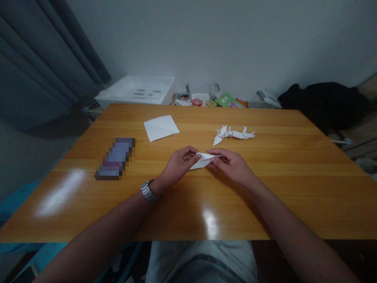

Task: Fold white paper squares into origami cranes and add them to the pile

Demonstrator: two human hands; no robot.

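Over worktop: folded paper
Left hand: pinching its left side with fingers
Right hand: likewise, its right side

Two hands, mine: left hand, right hand. One folded paper, one notebook sheet, one wristwatch, one phone, one wooden table. Origami pieces: at least two (overlapping, exact number unclear).

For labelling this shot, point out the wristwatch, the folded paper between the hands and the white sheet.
Wristwatch (149, 191): head view, middle of the metal band.
Folded paper (201, 162): head view, its lower white part.
White sheet (161, 128): head view, middle of its face.
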